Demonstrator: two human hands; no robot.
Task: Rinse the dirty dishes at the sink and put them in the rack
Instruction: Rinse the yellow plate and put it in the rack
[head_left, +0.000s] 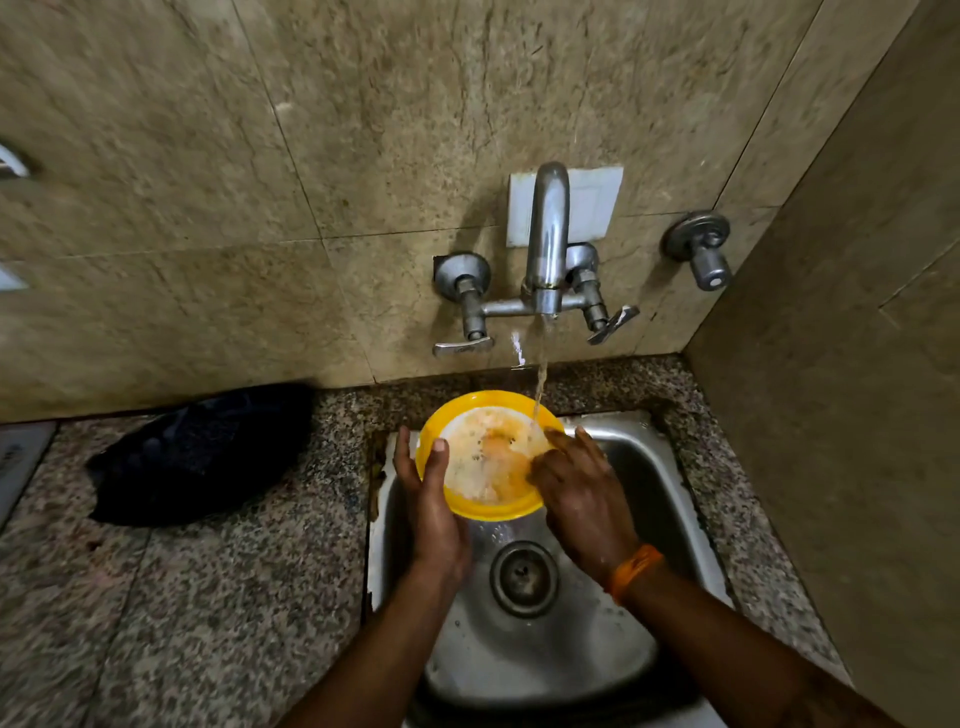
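Observation:
A yellow plate (470, 413) with a white, orange-stained middle is held tilted over the steel sink (654, 467). My left hand (431, 499) grips its left rim, thumb on the top face. My right hand (576, 488) lies on the plate's right side, fingers pressed onto the stained middle. Water runs from the wall tap (545, 249) onto the plate's upper right part. The sink drain (523, 578) shows below the plate.
A dark cloth (197, 452) lies on the speckled granite counter (182, 613) left of the sink. A second valve (701, 249) sticks out of the tiled wall to the right. A side wall (857, 415) closes the right. No rack is in view.

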